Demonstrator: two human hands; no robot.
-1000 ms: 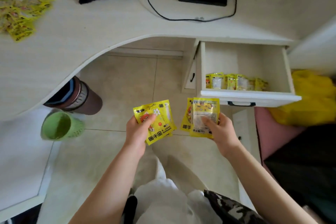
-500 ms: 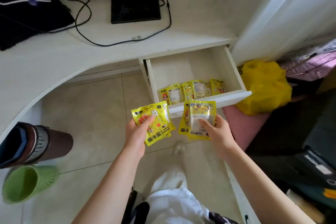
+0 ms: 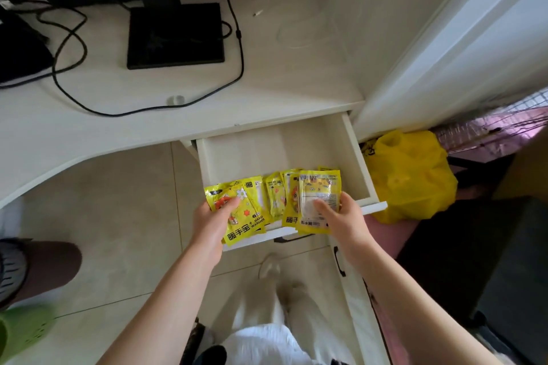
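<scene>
My left hand (image 3: pixel 212 221) grips a small stack of yellow hand-warmer packets (image 3: pixel 247 216), thumb on top, over the front left of the open white drawer (image 3: pixel 360 163). My right hand (image 3: pixel 341 218) holds another stack of yellow packets (image 3: pixel 317 190), back side up, over the drawer's front right. More yellow packets (image 3: pixel 275 194) stand in a row inside the drawer along its front wall, partly hidden behind the held stacks.
The white desk (image 3: pixel 148 124) carries a black monitor base (image 3: pixel 175 35) and black cables. A yellow plastic bag (image 3: pixel 410 178) lies right of the drawer. A brown bin (image 3: pixel 44 267) and green basket (image 3: pixel 20 332) stand at lower left. A lower drawer handle (image 3: pixel 339 261) is below.
The view swung right and closer to the drawer. Both hands with their packet stacks moved forward and now hover over the drawer's front edge.
</scene>
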